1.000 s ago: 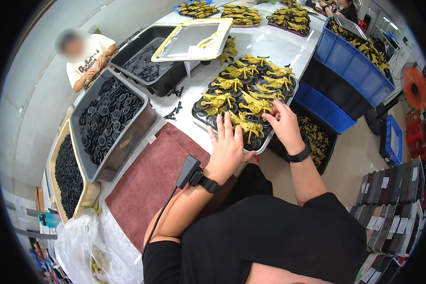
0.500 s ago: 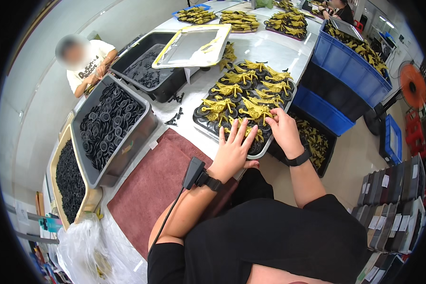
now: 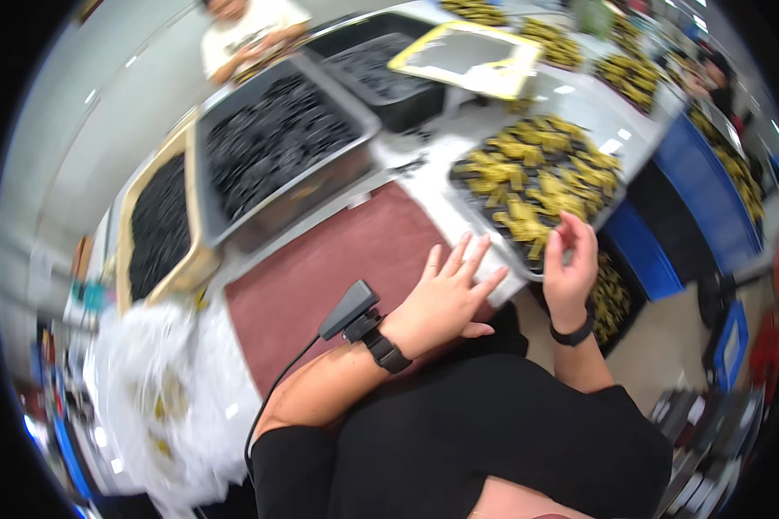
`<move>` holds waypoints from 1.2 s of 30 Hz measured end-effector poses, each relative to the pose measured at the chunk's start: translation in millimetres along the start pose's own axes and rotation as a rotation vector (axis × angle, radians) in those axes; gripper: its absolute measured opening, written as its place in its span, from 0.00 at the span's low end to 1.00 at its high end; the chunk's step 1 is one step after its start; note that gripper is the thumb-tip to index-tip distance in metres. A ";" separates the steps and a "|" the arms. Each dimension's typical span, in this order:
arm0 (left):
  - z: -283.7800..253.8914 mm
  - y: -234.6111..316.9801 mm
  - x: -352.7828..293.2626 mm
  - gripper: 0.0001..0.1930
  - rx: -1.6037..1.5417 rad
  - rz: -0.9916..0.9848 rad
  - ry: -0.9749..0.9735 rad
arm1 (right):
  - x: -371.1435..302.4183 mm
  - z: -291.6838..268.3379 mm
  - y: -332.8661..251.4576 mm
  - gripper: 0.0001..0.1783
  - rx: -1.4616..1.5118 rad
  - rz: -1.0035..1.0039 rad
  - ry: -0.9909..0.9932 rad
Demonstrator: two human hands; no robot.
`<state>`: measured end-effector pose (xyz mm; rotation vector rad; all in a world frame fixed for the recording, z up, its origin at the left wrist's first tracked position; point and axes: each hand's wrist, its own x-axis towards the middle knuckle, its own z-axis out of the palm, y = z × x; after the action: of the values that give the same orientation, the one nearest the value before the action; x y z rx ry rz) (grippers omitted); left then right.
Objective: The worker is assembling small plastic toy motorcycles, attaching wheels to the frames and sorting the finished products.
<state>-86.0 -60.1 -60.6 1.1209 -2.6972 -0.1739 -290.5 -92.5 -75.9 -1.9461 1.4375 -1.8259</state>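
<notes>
A tray (image 3: 486,227) full of yellow plastic motorbike-like toy parts (image 3: 537,173) with black wheels rests on the table, blurred in this view. My left hand (image 3: 446,298) is open, its fingers spread over the table left of the tray's near corner, beside a dark red cloth (image 3: 337,251). At the tray's front edge is my right hand (image 3: 571,268), raised, with its fingers loosely bent and the thumb apart from them. Nothing shows between those fingers. Each wrist wears a black band, and a black device with a cable sits at the left one.
A grey bin (image 3: 299,160) of black wheels and a cream bin (image 3: 201,251) of small black pieces stand left. Behind are a black tub (image 3: 398,112) and a yellow-rimmed lid (image 3: 528,73). Blue crates (image 3: 710,173) stack at right. A co-worker (image 3: 251,39) sits across.
The view has swung left and blurred. My left hand has come off the tray toward the cloth. My right hand has drawn back from the yellow parts to the tray's near edge.
</notes>
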 end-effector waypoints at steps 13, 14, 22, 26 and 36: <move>-79.9 -12.3 -265.1 0.17 0.051 -0.982 0.571 | -58.7 78.0 -59.3 0.16 0.277 0.055 -0.873; -76.9 -14.9 -297.8 0.12 0.160 -1.151 0.642 | -60.7 80.6 -61.9 0.17 0.267 0.023 -0.879; -121.7 -82.7 -526.4 0.22 0.362 -1.813 0.179 | -73.4 101.9 -64.1 0.16 0.140 -0.197 -0.880; -206.6 -111.6 -487.5 0.37 0.496 -1.266 0.641 | -76.4 105.2 -64.2 0.16 0.068 -0.179 -0.869; -160.3 -165.6 -517.8 0.31 0.146 -1.788 -0.163 | -79.6 105.8 -68.8 0.15 0.013 -0.185 -0.831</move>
<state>422.0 187.3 -15.4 3.1283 -0.9347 -0.2927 -152.5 -54.1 -117.7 -2.4389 0.9763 -0.8351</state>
